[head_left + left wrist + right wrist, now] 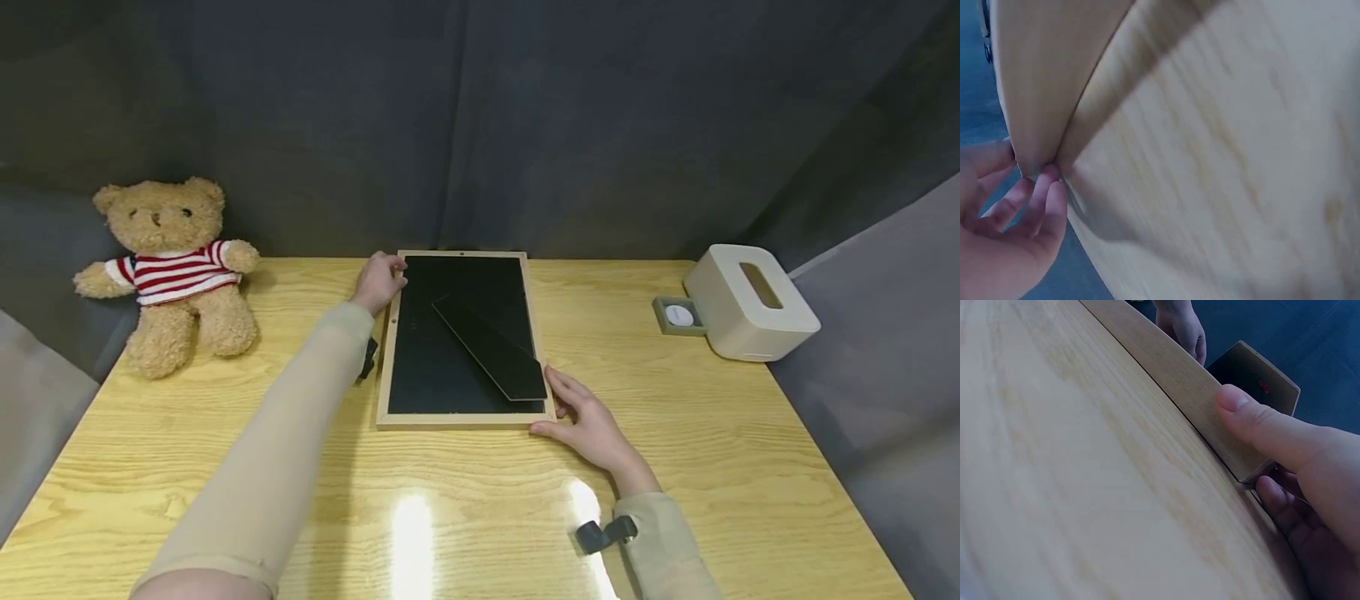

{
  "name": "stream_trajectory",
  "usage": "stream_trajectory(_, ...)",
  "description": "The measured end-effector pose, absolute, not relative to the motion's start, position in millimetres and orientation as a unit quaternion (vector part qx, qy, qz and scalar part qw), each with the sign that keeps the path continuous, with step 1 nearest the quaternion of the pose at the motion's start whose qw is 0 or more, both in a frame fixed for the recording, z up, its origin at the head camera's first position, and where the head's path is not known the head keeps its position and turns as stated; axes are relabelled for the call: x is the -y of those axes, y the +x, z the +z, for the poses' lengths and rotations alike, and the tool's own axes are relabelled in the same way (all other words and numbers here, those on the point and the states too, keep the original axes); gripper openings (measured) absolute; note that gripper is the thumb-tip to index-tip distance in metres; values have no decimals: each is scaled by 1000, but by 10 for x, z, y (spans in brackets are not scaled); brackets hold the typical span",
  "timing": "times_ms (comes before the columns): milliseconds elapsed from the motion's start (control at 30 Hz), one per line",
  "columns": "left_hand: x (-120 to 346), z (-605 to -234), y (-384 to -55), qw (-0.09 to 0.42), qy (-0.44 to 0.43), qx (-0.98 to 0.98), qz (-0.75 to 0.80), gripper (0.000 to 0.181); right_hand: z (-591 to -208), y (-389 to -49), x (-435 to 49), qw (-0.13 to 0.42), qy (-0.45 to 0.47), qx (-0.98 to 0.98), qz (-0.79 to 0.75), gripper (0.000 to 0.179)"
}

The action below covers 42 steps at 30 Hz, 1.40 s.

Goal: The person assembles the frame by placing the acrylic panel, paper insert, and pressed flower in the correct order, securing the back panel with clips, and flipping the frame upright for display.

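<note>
A picture frame (459, 421) with a light wooden border lies back side up on the table, its black backing showing. From the backing, a black easel leg (498, 358) stands out at a slant; its lower end also shows in the right wrist view. My left hand (378, 283) pinches the far left corner of the frame, fingertips at its lower edge in the left wrist view. At the near right corner, my right hand (588, 421) grips the frame, thumb on the near side and fingers round the right side.
A teddy bear (176, 275) in a red-and-white striped top sits at the back left. On the right stands a cream tissue box (757, 308) with a small grey-green tray (670, 328) beside it. A dark curtain (480, 125) hangs behind the wooden table (465, 508).
</note>
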<state>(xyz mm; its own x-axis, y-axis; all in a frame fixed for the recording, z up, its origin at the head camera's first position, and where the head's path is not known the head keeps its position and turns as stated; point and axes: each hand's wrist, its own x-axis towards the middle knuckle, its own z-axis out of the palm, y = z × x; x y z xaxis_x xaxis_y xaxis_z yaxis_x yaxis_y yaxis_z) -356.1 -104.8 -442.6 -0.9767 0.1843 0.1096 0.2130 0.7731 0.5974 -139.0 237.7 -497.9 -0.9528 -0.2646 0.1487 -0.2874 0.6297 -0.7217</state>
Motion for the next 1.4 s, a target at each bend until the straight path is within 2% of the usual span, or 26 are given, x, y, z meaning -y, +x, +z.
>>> stream_trajectory(500, 982, -4373, -3595, -15, -126, 972, -197, 31, -4957, -1381, -2372, 18, 155, 903, 400, 93)
stream_trajectory(600, 1004, -4386, -3581, -9, -120, 970, -213, 30, -4960, -1379, -2369, 24, 157, 904, 398, 93)
stream_trajectory(700, 1041, -4375, -3544, 22, -94, 960, -264, 30, -4959, -1379, -2370, 27, 157, 904, 396, 93)
stream_trajectory(800, 1087, -4319, -3441, 50, -62, 936, -344, 33, -4962, -1374, -2367, 25, 157, 903, 399, 93)
stream_trajectory(867, 1105, -4270, -3331, 51, -47, 919, -387, 36, -4960, -1373, -2371, 23, 156, 902, 401, 93)
stream_trajectory(1067, 1113, -4238, -2841, -17, -36, 887, -460, 45, -4948, -1398, -2405, 18, 164, 901, 402, 94)
stream_trajectory(1167, 1122, -4245, -2590, -49, -24, 867, -495, 50, -4843, -1389, -2412, -28, 167, 884, 436, 92)
stream_trajectory(1333, 1205, -4315, -2290, -76, -6, 841, -535, 58, -4650, -1461, -2503, -174, 170, 811, 532, 87)
stream_trajectory(1400, 1246, -4356, -2196, -79, 4, 833, -548, 61, -4626, -1542, -2570, -199, 196, 809, 517, 82)
